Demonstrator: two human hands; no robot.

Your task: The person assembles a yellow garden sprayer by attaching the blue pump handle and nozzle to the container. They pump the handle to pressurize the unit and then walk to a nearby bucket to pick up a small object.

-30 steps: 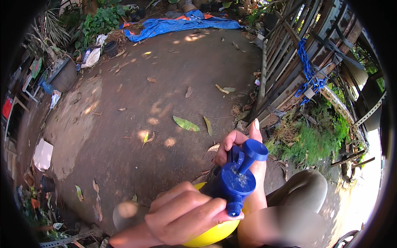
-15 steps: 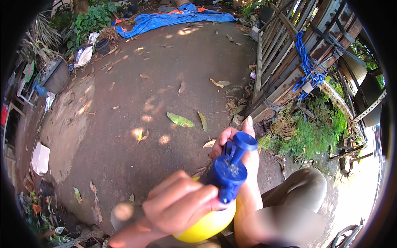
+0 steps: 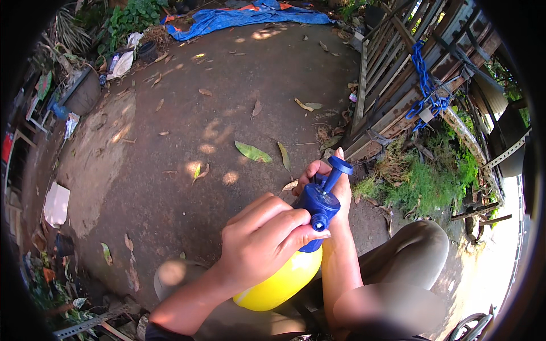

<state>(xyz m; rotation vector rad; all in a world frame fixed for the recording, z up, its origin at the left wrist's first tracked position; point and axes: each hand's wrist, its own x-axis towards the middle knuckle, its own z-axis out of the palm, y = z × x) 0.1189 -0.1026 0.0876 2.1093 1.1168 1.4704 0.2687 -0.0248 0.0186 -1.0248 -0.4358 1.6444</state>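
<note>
Yellow-tanked and blue-headed, a pump sprayer (image 3: 282, 282) is leaning between the bent legs (image 3: 412, 253), the left hand (image 3: 259, 238) holding its head (image 3: 314, 200) beside the nozzle (image 3: 319, 224) with curled fingers, the right hand (image 3: 343, 199) gripping the far side. Bracing both firmly is probably serving control best; no writing is showing legibly on it.

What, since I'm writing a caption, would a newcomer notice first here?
First comes the yellow bottle, lower centre, its blue pump head held between the left grip and right grip. Next, the blue chain on the slatted panel at upper right, and the crumpled blue tarp with orange patches along the top edge.
</note>
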